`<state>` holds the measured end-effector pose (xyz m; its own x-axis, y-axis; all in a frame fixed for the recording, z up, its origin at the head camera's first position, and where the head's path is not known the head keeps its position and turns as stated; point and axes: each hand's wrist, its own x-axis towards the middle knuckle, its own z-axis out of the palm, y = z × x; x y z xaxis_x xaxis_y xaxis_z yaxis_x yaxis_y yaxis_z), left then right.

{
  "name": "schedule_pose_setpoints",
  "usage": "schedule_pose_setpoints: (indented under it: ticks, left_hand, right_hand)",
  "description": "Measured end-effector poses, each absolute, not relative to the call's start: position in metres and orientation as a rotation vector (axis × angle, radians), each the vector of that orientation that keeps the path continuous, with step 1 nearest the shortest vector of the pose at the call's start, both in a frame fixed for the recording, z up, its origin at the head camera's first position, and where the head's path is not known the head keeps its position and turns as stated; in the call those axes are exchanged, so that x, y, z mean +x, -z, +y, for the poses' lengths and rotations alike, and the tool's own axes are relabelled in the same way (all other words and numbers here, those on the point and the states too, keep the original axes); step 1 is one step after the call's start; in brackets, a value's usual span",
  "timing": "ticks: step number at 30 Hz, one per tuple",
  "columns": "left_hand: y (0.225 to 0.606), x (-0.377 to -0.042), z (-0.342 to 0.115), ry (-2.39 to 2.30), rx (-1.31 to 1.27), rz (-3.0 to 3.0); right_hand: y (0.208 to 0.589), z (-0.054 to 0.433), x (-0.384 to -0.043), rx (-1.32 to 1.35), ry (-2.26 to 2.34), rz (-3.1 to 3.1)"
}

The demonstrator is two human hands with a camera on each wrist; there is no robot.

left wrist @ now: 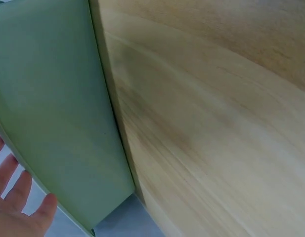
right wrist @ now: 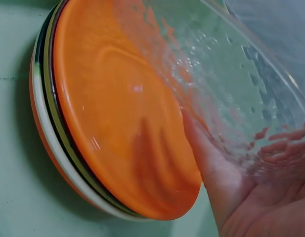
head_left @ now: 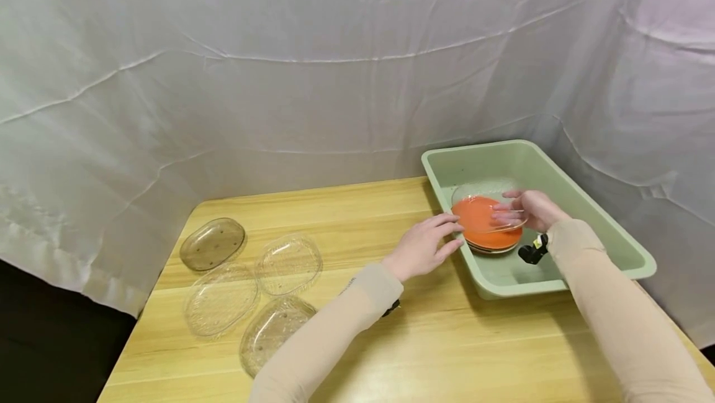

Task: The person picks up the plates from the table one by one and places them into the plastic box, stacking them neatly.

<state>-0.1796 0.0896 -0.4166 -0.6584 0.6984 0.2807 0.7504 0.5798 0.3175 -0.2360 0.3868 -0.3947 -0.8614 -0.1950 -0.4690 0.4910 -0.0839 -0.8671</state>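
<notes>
A clear, textured plastic plate (right wrist: 216, 64) is tilted in my right hand (head_left: 533, 207), which grips it by its edge with the thumb on one face and the fingers on the other. Just beneath it, an orange plate (right wrist: 103, 98) tops a stack of several coloured plates inside the green basin (head_left: 592, 229). The lower plates show only as white, olive and dark rims in the right wrist view. My left hand (head_left: 421, 244) is at the basin's left rim, fingers extended and spread; the left wrist view shows its fingertips (left wrist: 48, 202) by that rim.
On the table's left lie several clear oval plates or trays: a brownish one (head_left: 212, 243) at the back, two paler ones (head_left: 288, 263) in the middle, and another (head_left: 274, 331) partly behind my left sleeve. Grey curtains (head_left: 313, 105) hang behind the table and basin.
</notes>
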Motion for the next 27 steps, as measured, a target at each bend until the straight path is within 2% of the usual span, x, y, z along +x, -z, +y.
schedule_pose_setpoints:
  ticks: [12,27]
  left_hand:
    - [0.417,-0.18,0.09,0.611,-1.229,-2.685]
    - [0.417,-0.179,0.091,0.642,-1.218,-2.689]
  right_hand:
    - [0.403,0.388,-0.238,0.372,1.855,1.829]
    - [0.402,0.383,-0.225,0.372,1.153,2.755]
